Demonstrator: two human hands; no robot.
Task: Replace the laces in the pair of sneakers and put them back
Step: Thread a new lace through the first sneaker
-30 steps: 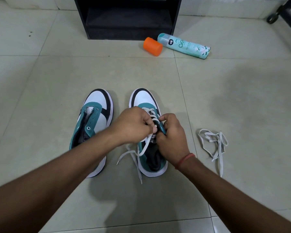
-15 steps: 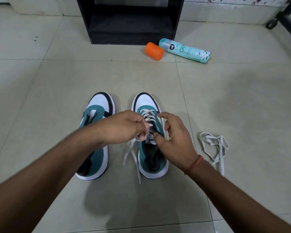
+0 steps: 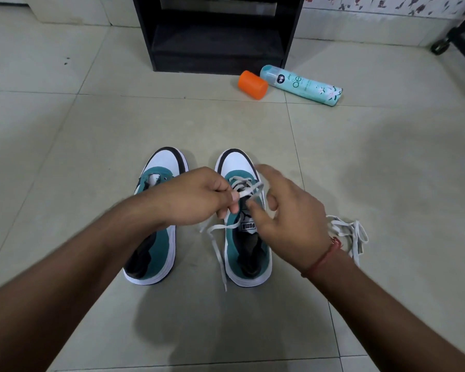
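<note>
Head view: two teal, white and black sneakers stand side by side on the tiled floor (image 3: 65,237), toes pointing away from the person. The left sneaker (image 3: 156,237) has bare eyelets. The right sneaker (image 3: 249,237) carries a white lace (image 3: 216,245) crossed through its front eyelets, one end trailing to the floor between the shoes. The left hand (image 3: 199,196) has its grip pinched together on the lace. The right hand (image 3: 287,213) hovers over the tongue, blurred, fingers apart and holding nothing.

To do this step well, I would keep the lace flat and untwisted, even up both ends, and feed the next eyelet from the same side each time.

The tongue label reads "PUMA". A second lace (image 3: 346,232) lies bunched just right of the shoes. Near a black shelf (image 3: 215,36), a spray can (image 3: 304,85) shows "ae" beside an orange cap (image 3: 253,84).
</note>
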